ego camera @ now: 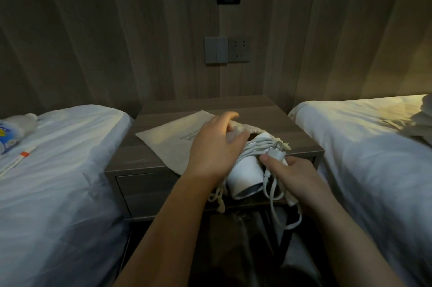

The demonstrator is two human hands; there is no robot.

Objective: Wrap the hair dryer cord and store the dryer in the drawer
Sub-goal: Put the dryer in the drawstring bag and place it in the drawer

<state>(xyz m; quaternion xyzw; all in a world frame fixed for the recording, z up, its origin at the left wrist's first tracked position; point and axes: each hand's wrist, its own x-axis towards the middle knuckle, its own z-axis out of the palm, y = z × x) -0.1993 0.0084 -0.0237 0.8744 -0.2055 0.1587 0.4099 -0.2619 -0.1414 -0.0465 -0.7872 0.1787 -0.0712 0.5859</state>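
Dryer (243,175) lying at nightstand front edge, lower centre of frame, barrel mouth facing camera, long axis running near-to-far toward pouch opening. Right hand (297,175) just right of barrel, thumb and fingers pinching plug (277,153) and cord (272,189) loops; loose loop hanging below. Left hand (216,146) resting on far end of dryer, fingers loosely spread, partly on drawstring pouch (173,137). Drawer (149,191) below, shut. Judging: cord bundling nearly done.

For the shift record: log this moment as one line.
left hand: on cloth bag | right hand: pinching cord | hair dryer: on nightstand | drawer: closed
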